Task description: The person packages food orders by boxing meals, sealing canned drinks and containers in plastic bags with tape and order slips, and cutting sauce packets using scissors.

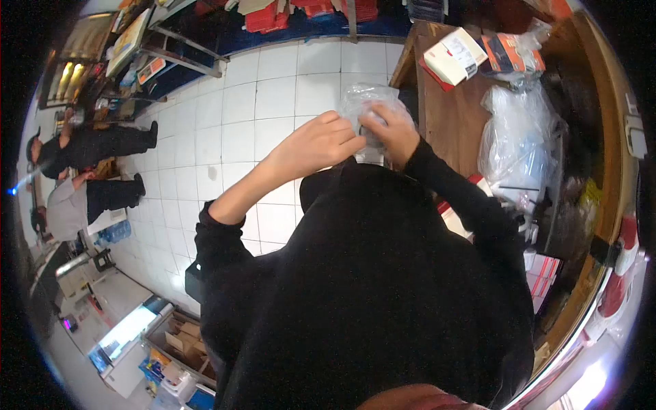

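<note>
A clear, crinkled plastic bag (362, 94) is held up in front of my body, above the tiled floor and beside the wooden table. My right hand (391, 130) grips it from the right, thumb and fingers bent over the film. Curled closed, my left hand (329, 140) meets the bag's near left side, its fingertips partly hidden. Something inside or behind the film shows faintly, too blurred to name.
On the wooden table (447, 126) at right lie a cream-and-red box (454, 56), an orange-black package (512, 55) and a large clear plastic bundle (519, 133). Two people (85, 147) stand at far left. Red items (266, 17) sit along the back.
</note>
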Demonstrator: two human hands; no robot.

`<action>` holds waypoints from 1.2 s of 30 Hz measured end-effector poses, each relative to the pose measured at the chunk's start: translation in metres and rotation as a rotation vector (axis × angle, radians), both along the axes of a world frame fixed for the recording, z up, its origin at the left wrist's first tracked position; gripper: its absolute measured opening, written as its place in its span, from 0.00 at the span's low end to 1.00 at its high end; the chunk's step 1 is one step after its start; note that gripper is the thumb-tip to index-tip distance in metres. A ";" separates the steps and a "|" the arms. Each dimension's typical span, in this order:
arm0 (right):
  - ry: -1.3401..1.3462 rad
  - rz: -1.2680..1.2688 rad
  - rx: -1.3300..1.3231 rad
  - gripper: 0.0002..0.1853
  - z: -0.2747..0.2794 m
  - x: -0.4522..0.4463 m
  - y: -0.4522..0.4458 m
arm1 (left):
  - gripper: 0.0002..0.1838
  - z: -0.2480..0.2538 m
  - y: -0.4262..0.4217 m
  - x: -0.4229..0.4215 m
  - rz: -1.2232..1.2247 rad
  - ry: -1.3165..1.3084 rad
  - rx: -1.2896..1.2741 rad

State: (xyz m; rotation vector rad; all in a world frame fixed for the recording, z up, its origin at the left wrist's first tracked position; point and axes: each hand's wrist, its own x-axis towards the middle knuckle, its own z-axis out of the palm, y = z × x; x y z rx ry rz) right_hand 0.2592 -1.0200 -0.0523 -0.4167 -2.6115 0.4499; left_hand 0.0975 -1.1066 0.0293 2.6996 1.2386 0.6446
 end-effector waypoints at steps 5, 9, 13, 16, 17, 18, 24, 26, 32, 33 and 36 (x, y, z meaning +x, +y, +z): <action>-0.530 -0.379 -0.156 0.18 -0.021 -0.016 0.009 | 0.06 -0.012 0.029 0.031 -0.268 -0.099 0.100; -0.663 -0.225 -0.106 0.24 -0.038 0.018 0.009 | 0.07 -0.020 0.035 0.028 -0.183 -0.216 -0.129; -0.406 -0.201 -0.080 0.37 -0.020 0.072 -0.026 | 0.07 -0.019 0.040 0.029 -0.195 -0.358 -0.207; -0.304 -0.326 -0.372 0.32 0.012 0.092 -0.049 | 0.08 -0.017 0.045 0.043 -0.087 -0.624 -0.235; -0.507 -0.309 -0.335 0.30 0.027 0.098 -0.056 | 0.08 -0.020 0.040 0.053 0.010 -0.762 -0.281; -0.709 -0.287 -0.293 0.29 0.044 0.103 -0.061 | 0.07 -0.021 0.037 0.061 0.111 -0.898 -0.323; -0.755 -0.560 -0.704 0.27 0.075 0.130 -0.089 | 0.21 -0.039 0.025 0.079 -0.184 -1.173 -1.096; -0.722 -0.608 -0.504 0.27 0.088 0.133 -0.101 | 0.25 -0.029 0.019 0.104 -0.146 -1.379 -1.058; -0.604 -0.244 -0.142 0.18 0.138 0.150 -0.079 | 0.19 0.031 0.053 0.053 -0.275 -0.623 -1.296; -0.523 -0.236 -0.026 0.15 0.139 0.151 -0.077 | 0.17 0.038 0.057 0.044 -0.168 -0.524 -1.277; -0.298 -0.208 0.230 0.06 0.140 0.155 -0.071 | 0.12 0.049 0.064 0.029 -0.378 -0.611 -1.204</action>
